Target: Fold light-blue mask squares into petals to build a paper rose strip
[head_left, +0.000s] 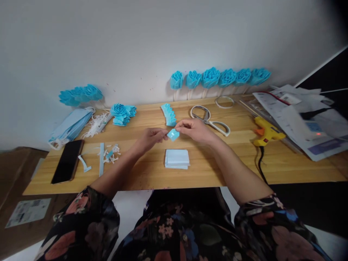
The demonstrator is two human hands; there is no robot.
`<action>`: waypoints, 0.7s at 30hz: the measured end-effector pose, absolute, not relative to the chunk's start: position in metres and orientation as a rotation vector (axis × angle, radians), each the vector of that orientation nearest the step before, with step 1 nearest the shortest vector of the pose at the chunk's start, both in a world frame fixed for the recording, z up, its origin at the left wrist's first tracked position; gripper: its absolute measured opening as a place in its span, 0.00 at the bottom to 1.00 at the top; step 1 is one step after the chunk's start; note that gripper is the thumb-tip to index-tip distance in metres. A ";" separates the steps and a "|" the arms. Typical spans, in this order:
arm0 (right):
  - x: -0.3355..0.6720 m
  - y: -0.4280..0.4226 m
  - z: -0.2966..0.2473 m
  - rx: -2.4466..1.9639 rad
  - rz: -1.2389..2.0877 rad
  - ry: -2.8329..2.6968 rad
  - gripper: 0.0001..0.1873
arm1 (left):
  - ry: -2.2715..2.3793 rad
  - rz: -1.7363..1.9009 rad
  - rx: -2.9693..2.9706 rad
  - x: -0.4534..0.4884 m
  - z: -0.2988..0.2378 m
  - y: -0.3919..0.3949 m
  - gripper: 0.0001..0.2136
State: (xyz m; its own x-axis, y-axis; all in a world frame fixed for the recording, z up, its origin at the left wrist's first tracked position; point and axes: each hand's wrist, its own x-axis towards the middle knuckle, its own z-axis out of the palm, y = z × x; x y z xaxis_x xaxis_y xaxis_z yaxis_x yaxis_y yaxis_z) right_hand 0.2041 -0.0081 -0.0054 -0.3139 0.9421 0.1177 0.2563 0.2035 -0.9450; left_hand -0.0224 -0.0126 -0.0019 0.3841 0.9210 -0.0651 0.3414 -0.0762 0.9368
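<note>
A small light-blue fabric petal (173,135) is stretched between my two hands above the middle of the table. My left hand (153,138) pinches its left edge; my right hand (193,129) pinches the upper right corner. Just beyond the fingers lies an overlapping row of blue petals (168,114). Nearer to me, below the hands, rests a stack of pale-blue fabric pieces (177,158). Scissors (206,119) with white handles lie just past my right hand.
Blue fabric roses (211,77) on sticks lean against the wall; more blue flowers (123,114) lie left. Face masks (71,125), a phone (67,161) and scraps (111,153) are leftward. To the right are a roll of tape (224,102), a yellow glue gun (268,132) and papers (312,116).
</note>
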 end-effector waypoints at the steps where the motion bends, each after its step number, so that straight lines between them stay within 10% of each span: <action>1: 0.208 -0.006 -0.004 -1.129 1.132 -1.642 0.12 | 1.154 0.781 1.595 -0.023 -0.003 -0.009 0.19; 21: 0.201 0.045 -0.015 -0.973 1.548 -0.709 0.11 | 1.730 0.505 2.087 -0.012 -0.014 0.065 0.13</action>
State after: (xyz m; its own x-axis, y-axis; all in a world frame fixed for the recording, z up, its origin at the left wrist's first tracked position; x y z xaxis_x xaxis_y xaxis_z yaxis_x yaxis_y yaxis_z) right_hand 0.2010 0.0445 -0.0149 -0.0406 0.9777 -0.2063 -0.4825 -0.1999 -0.8528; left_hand -0.0124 0.0653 -0.0139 0.1766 0.9838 0.0316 0.8466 -0.1682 0.5050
